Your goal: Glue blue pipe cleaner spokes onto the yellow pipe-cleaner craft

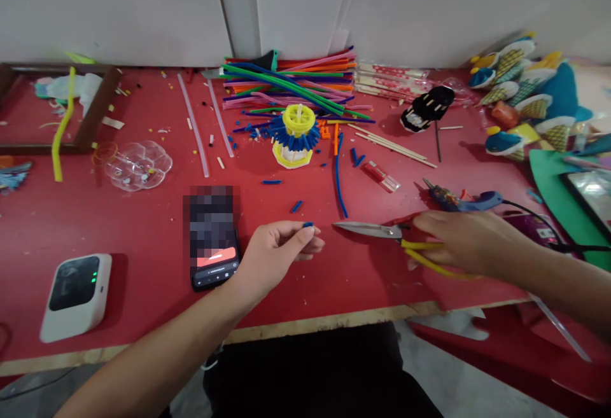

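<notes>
Pale wall panels (119, 11) stand behind a red counter (157, 227). Along the wall lies a pile of coloured stems (291, 84), probably pipe cleaners. The person's right hand (446, 243) is curled around the yellow handles of scissors (367, 229), whose blades point toward the left hand (281, 246). Beyond both hands sits a yellow, blue and cream model (294, 138). Smallest, a blue snippet (308, 224) is pinched between left thumb and fingers, apart from the scissor tips.
</notes>
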Demonstrator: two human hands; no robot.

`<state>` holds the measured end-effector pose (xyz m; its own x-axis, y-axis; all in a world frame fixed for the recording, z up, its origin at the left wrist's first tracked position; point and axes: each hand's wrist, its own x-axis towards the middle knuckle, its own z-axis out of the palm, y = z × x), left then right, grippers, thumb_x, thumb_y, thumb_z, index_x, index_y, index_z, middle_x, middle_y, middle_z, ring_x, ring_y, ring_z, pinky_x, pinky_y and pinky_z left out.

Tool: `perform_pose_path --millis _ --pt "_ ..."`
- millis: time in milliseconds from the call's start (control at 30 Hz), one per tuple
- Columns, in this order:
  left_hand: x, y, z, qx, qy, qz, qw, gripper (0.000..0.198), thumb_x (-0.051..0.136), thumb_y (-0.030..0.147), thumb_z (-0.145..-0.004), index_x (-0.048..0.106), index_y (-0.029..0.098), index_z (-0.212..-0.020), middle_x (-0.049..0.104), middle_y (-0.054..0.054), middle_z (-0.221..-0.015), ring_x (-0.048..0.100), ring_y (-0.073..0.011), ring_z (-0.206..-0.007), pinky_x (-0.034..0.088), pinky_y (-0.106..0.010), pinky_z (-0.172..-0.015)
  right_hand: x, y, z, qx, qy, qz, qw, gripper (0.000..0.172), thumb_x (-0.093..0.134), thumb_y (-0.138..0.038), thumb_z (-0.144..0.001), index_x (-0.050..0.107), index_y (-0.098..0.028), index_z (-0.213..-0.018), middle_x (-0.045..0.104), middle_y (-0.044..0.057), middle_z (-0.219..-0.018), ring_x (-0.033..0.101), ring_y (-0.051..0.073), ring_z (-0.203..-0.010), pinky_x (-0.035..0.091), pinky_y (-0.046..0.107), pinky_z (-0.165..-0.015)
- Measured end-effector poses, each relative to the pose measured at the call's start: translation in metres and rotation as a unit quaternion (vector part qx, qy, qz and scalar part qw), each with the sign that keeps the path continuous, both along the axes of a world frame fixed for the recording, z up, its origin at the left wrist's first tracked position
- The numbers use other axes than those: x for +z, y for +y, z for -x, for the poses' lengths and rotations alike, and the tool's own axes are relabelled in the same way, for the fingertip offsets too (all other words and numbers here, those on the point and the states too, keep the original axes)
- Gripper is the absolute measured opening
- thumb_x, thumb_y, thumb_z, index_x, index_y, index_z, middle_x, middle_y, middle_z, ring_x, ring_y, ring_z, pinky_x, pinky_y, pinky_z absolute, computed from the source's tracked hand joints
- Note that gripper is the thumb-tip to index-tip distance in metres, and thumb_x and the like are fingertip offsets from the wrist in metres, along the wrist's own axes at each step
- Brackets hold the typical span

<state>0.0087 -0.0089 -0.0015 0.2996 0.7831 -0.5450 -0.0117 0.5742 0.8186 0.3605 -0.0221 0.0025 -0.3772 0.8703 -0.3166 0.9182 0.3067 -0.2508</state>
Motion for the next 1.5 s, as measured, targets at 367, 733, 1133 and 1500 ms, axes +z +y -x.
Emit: perform_pose_path --millis 367,733,1133,1500 --pt "-0.003 -0.002 -0.002 0.017 -0.083 0.017 0.996 0.031 0.090 0.047 -0.077 0.080 0.019 -0.085 0.085 -0.005 -0.087 0.079 -0.0159 -0.080 0.064 -0.028 -0.082 0.026 0.026 0.064 0.213 -0.109 -0.230 0.943 0.046 0.045 0.001 -0.089 0.070 -0.014 -0.124 0.079 0.018 -0.124 0.078 0.030 -0.098 0.060 0.036 -0.069" --pt "-0.006 0.002 0.001 0.070 -0.159 0.086 0.981 0.041 0.099 0.050 -0.064 0.081 0.019 -0.083 0.085 -0.002 -0.085 0.079 -0.0145 -0.083 0.063 -0.023 -0.076 0.005 0.084 0.101 0.405 0.086 -0.336 0.846 0.033 0.044 -0.013 -0.107 0.076 -0.019 -0.107 0.082 0.008 -0.115 0.075 0.017 -0.088 0.056 0.029 -0.073" --pt "-0.007 0.002 -0.001 0.052 -0.146 0.098 0.983 0.042 0.102 0.051 -0.055 0.085 0.022 -0.080 0.085 -0.002 -0.084 0.079 -0.0141 -0.078 0.062 -0.020 -0.070 0.026 0.056 0.133 0.358 0.210 -0.353 0.838 0.031 0.045 -0.014 -0.109 0.075 -0.013 -0.101 0.080 0.009 -0.102 0.074 0.017 -0.095 0.063 0.029 -0.086" --pt "-0.006 0.000 -0.001 0.073 -0.165 0.039 0.983 0.038 0.099 0.053 -0.063 0.086 0.022 -0.082 0.083 -0.002 -0.084 0.075 -0.0121 -0.080 0.063 -0.020 -0.075 0.029 0.036 0.151 0.233 0.215 -0.261 0.912 0.034 0.057 -0.028 -0.103 0.067 -0.011 -0.131 0.078 0.012 -0.099 0.074 0.020 -0.086 0.065 0.033 -0.075"
